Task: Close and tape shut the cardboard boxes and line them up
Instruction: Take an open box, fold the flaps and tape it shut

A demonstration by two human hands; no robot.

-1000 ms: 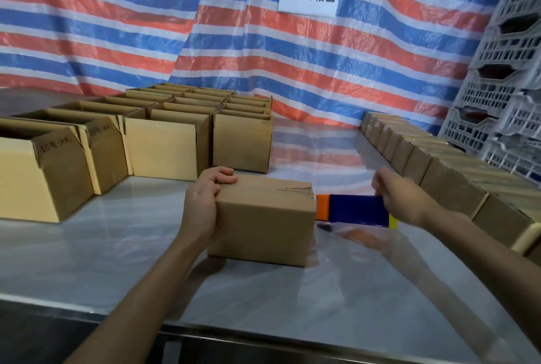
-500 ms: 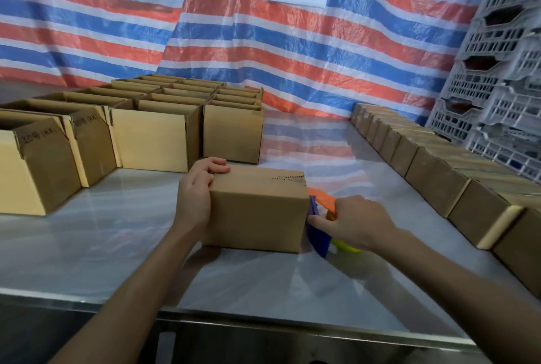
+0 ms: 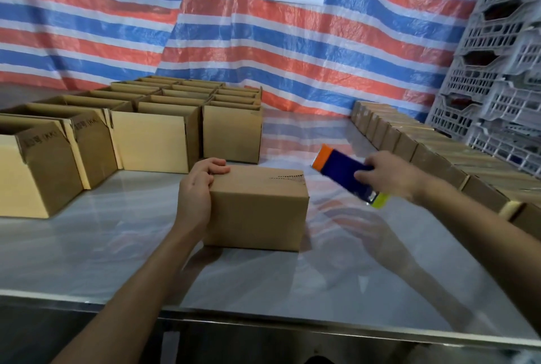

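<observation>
A closed cardboard box (image 3: 259, 211) sits in the middle of the steel table (image 3: 87, 246), with clear tape along its top seam. My left hand (image 3: 197, 191) grips the box's left end, fingers curled over its top edge. To the box's right, raised above the table, my right hand (image 3: 392, 175) holds a blue tape dispenser (image 3: 341, 172) with an orange end and a yellow end. The dispenser is clear of the box.
Several open boxes (image 3: 152, 141) stand in rows at the left and back left. A row of closed boxes (image 3: 433, 156) runs along the right edge. Grey plastic crates (image 3: 503, 71) are stacked at the far right. A striped tarp (image 3: 205, 27) hangs behind.
My right hand has lifted the tape dispenser up and away to the right from the box's right end, where it pressed half a second ago. My left hand kept its hold.
</observation>
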